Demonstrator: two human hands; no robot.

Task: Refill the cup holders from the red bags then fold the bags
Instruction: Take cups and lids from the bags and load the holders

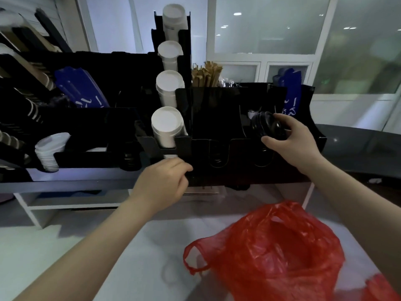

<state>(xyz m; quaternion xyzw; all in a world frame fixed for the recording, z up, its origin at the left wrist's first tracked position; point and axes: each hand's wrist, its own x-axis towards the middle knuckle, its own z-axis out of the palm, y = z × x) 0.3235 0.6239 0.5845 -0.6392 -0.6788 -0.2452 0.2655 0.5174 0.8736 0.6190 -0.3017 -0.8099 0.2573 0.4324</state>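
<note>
White bench point(152, 246) is carrying the red bag point(271, 246), lying open and unfolded, so folding's not done yet. Right hand point(290, 137) is gripping a stack of black lids point(265, 126) over the holder point(217, 127), and left hand point(162, 181) is curling round its front edge. Refilling looks midway.

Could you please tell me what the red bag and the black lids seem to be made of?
Red bag: thin plastic film, glossy and translucent, crumpled with bright highlights. Black lids, gripped by the right hand: probably moulded plastic, slight sheen on ridged rims.
</note>
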